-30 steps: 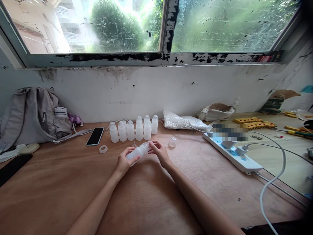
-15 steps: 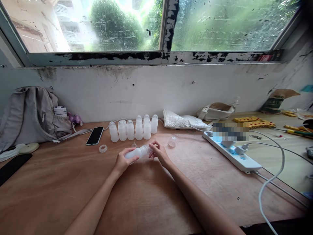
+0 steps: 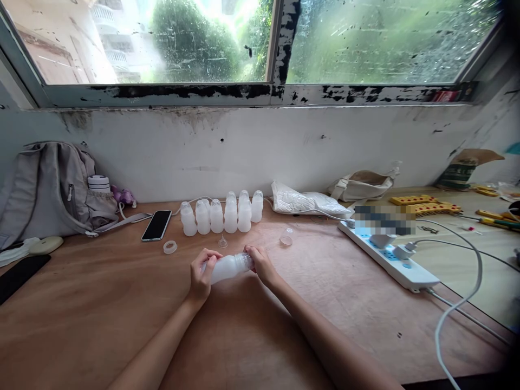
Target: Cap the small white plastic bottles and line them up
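A frosted baby bottle [image 3: 228, 268] lies nearly level above the wooden table, its neck toward the right. Around its base end, my left hand [image 3: 201, 276] is closed. My right hand [image 3: 260, 264] has its fingers closed at the clear neck end; exactly what the fingertips pinch there is hidden. Just beyond the bottle, a clear teat [image 3: 222, 242] rests on the table. A white screw ring [image 3: 170, 247] is to the left, and a clear cap [image 3: 286, 238] to the right. Several similar bottles [image 3: 217, 218] stand upright in a group behind.
At the left are a phone [image 3: 156, 225] and a grey backpack [image 3: 57, 189]. A white plastic bag [image 3: 309, 202] lies near the wall, beside a beige pouch [image 3: 361, 185]. On the right sits a power strip [image 3: 390, 260] with looping cables; yellow tool parts [image 3: 430, 206] lie beyond.
The bottle has come slightly nearer to me and turned more level. My left hand has shifted back toward its base, and my right fingers have closed in at the neck end. The teat shows more fully.
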The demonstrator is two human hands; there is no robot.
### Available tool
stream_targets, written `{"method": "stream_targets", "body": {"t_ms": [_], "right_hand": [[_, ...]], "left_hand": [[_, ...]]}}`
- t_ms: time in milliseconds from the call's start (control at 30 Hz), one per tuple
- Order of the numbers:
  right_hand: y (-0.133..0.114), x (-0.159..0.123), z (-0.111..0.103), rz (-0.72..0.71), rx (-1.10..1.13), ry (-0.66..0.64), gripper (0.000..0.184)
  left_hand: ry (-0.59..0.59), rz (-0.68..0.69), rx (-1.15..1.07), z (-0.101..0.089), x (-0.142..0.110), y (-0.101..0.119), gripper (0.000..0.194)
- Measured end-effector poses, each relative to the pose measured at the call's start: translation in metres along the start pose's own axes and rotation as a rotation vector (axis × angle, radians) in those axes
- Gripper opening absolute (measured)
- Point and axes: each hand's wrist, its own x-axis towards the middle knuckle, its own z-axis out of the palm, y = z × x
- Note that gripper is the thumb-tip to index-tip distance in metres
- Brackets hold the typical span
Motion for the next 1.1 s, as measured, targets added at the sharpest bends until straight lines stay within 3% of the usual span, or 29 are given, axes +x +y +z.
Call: {"method": "stream_targets", "body": {"t_ms": [233, 567, 767, 900, 1033, 1100], "right_hand": [[0.004, 0.001, -0.002, -0.099, -0.118, 0.015, 0.026], [0.003, -0.008, 0.004, -0.175, -0.115, 0.083, 0.03], [0.008, -0.013, 0.008, -0.181, -0.106, 0.206, 0.033], [0.01, -0.011, 0.011, -0.094, -0.079, 0.24, 0.029], [0.011, -0.01, 0.016, 0.086, 0.039, 0.13, 0.031], [0.008, -0.01, 0.019, 0.061, 0.077, 0.073, 0.032]], "left_hand": [[-0.035, 0.171, 0.159, -0.002, -0.003, 0.0, 0.021], [0.034, 0.295, 0.24, 0.001, -0.012, -0.002, 0.017], [0.005, 0.353, 0.256, 0.002, -0.01, -0.011, 0.017], [0.012, 0.239, 0.262, 0.001, 0.0, -0.014, 0.019], [0.185, -0.044, 0.204, -0.001, 0.017, -0.021, 0.017], [0.251, -0.111, 0.146, -0.003, 0.024, -0.026, 0.019]]}}
